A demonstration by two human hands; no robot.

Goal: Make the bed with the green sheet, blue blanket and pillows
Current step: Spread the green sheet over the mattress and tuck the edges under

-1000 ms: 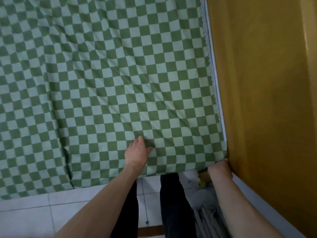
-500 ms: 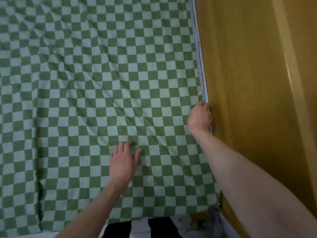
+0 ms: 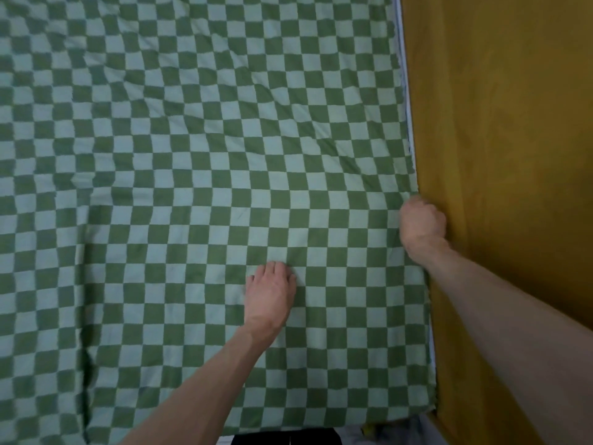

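Observation:
The green-and-pale checked sheet [image 3: 192, 155] covers the whole mattress and shows shallow wrinkles. My left hand [image 3: 270, 292] lies on it near the bed's near edge, palm down, fingers bent a little at the tips. My right hand [image 3: 422, 221] is at the sheet's right edge by the wall, fingers curled into a fist around the fabric edge. No blue blanket or pillow is in view.
A mustard-yellow wall [image 3: 513, 155] runs right along the bed's right side, leaving only a thin gap where the white mattress edge [image 3: 405, 91] shows. Below the bed's near edge I see my dark trousers [image 3: 285, 440].
My right hand went from the bed's near right corner up along the wall-side edge and now grips the sheet there. My left hand slid a little further onto the bed.

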